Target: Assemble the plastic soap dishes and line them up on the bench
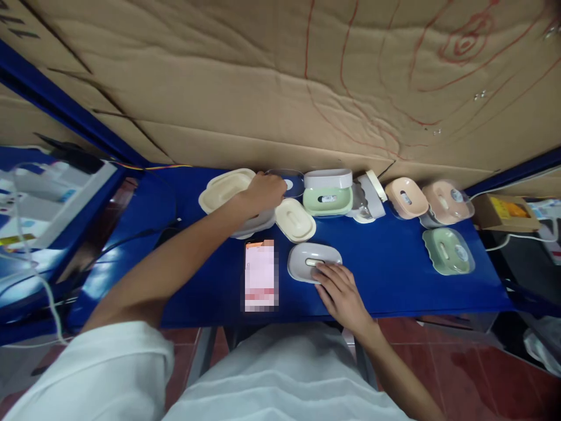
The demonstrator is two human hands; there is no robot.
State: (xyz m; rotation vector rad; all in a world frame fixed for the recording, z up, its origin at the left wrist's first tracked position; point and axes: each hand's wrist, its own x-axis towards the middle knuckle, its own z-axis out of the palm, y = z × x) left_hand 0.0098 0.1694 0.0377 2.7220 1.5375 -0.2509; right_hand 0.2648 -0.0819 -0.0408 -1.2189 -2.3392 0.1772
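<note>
My right hand (pixel 344 292) lies over the front right edge of a grey soap dish (pixel 300 261) with a pale raised bar in its middle. Its fingers are stretched out and rest on the dish. At the back of the table my left hand (pixel 266 190) is curled downward among the pieces, fingertips hidden. Around it are a cream oval tray (pixel 228 188), a grey piece (pixel 258 223) partly under my forearm, and a clear cover (pixel 297 186) with a white round sticker. A cream insert (pixel 295 220) lies just in front.
A phone (pixel 259 275) lies left of the grey dish. Along the back stand a green dish (pixel 328 200) with a white one (pixel 328 178) behind, tilted grey pieces (pixel 370 196) and peach dishes (pixel 407 197). Another green dish (pixel 447 251) sits right; a cardboard wall (pixel 245 88) rises behind.
</note>
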